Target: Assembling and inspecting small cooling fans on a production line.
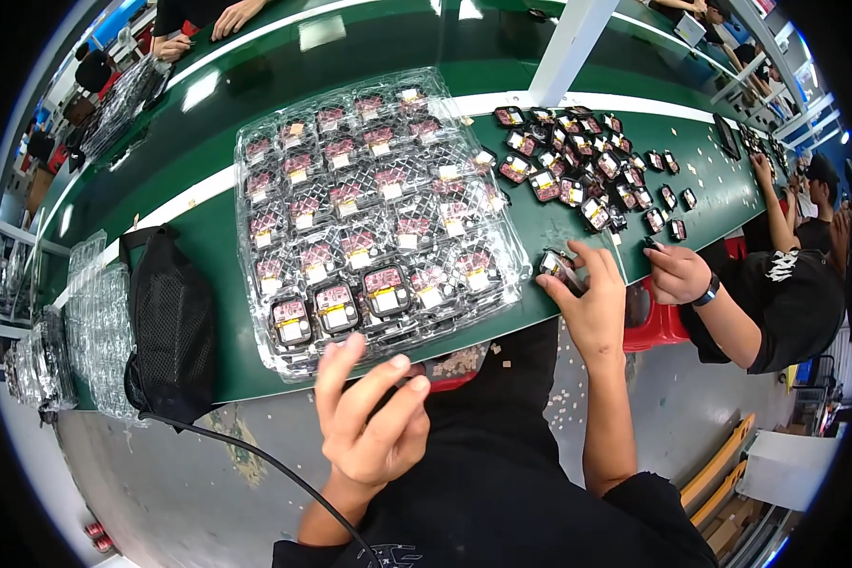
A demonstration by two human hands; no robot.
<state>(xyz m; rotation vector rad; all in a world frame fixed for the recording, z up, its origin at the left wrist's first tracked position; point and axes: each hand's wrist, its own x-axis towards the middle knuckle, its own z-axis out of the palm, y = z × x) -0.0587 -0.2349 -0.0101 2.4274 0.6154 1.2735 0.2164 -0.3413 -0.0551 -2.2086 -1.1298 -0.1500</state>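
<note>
Right hand [592,295]: thumb and fingers closed to the width of one small case [560,269], pinched at its edges, seemingly tilted
Left hand [374,431]: fingers spread, loosely bent, holding nothing; tips just below three black-rimmed cases [336,310] in the nearest row of the clear tray [497,308]
Handling, as judged: light rim grip, clear of the label; case levelled before meeting any pocket; left fingers kept off the seated pieces
Materials: tray of thin, glossy plastic, moulded in squarish pockets, beyond the left fingertips; heap of cases [577,161], rounded corners, dark rims, beyond the right fingertips; smooth green table [525,227] beneath both; black mesh bag [170,327], soft-sided, left of the left fingers
</note>
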